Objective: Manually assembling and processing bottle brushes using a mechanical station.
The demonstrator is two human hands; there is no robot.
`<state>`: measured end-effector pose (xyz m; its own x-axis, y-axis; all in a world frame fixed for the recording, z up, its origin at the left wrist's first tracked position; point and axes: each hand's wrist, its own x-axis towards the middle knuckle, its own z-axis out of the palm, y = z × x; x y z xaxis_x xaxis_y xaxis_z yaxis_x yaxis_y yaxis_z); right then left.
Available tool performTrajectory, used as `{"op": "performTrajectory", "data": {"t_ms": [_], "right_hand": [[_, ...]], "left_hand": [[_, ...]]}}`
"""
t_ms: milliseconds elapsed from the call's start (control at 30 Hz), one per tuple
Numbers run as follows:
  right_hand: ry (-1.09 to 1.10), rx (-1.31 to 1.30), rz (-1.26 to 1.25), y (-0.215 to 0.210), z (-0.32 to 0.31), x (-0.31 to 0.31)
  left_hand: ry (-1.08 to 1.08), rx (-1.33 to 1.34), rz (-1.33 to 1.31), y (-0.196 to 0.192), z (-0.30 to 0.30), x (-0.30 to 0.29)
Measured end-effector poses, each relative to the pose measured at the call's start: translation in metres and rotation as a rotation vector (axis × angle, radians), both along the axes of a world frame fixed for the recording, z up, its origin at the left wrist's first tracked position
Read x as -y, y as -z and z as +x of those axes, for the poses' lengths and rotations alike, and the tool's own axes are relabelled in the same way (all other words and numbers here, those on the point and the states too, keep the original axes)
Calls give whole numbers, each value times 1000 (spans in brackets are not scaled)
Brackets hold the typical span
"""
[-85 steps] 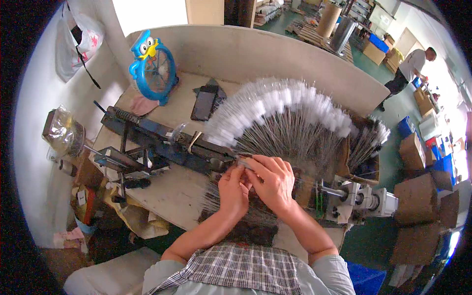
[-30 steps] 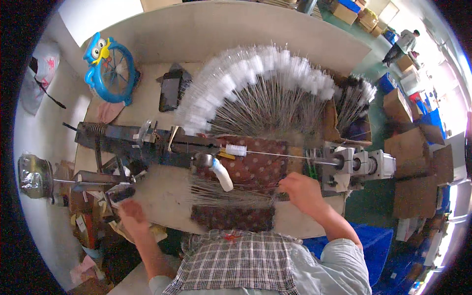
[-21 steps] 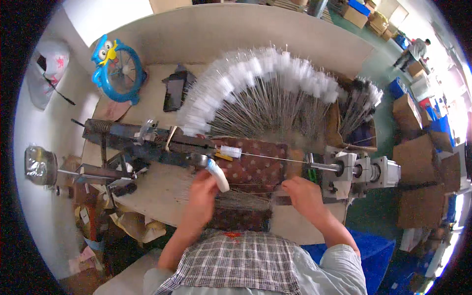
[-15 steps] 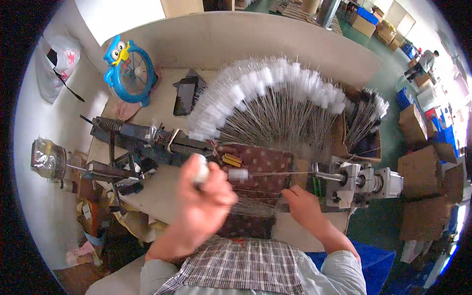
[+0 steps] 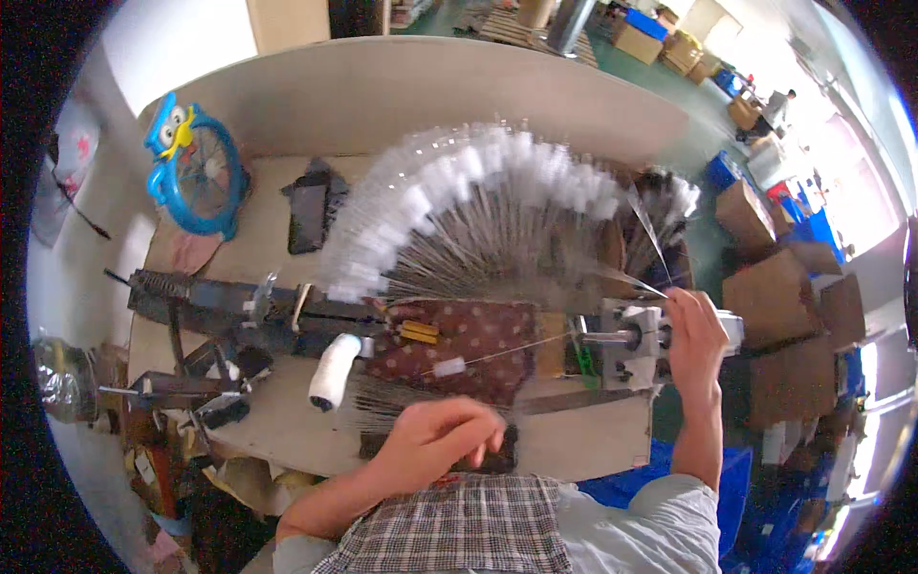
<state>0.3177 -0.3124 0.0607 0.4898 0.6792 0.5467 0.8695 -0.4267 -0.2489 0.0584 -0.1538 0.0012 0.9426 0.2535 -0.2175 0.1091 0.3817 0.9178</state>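
My right hand (image 5: 696, 335) is raised in front of the machine on the right, its fingertips pinching a thin shiny wire (image 5: 648, 285) that runs up and left, blurred. My left hand (image 5: 448, 432) is above the table's front edge with fingers curled; what they hold, if anything, is hidden. Just beyond it lies a bundle of thin wires (image 5: 378, 404). A small white-tufted brush (image 5: 449, 366) hangs on a wire reaching the machine's metal spindle (image 5: 607, 337). Nobody's hand is on the white-wrapped handle (image 5: 333, 375), left of the bundle.
A wide fan of white-tipped wire brushes (image 5: 459, 182) spreads across the back. A yellow block (image 5: 419, 331) lies on the dotted cloth (image 5: 497, 330). At left are a blue toy-shaped fan (image 5: 199, 172), a phone (image 5: 308, 218) and a dark metal rig (image 5: 220, 301). Cartons (image 5: 784, 282) stand right.
My left hand has let go of the white-wrapped handle and moved down toward me. My right hand has risen to the right with the wire. The view has shifted.
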Motion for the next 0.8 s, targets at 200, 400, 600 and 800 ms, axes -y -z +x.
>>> {"op": "performTrajectory", "data": {"t_ms": [200, 400, 600, 800], "right_hand": [[-345, -132, -48, 47, 9, -25], [-298, -276, -100, 79, 10, -40], [-522, -471, -220, 44, 7, -54], [-934, -344, 35, 64, -55, -130]], "left_hand": [[-92, 34, 1388, 52, 121, 18], [-178, -112, 1915, 52, 146, -17], [-275, -236, 1875, 56, 80, -37], [-398, -214, 1187, 61, -2, 12]]}}
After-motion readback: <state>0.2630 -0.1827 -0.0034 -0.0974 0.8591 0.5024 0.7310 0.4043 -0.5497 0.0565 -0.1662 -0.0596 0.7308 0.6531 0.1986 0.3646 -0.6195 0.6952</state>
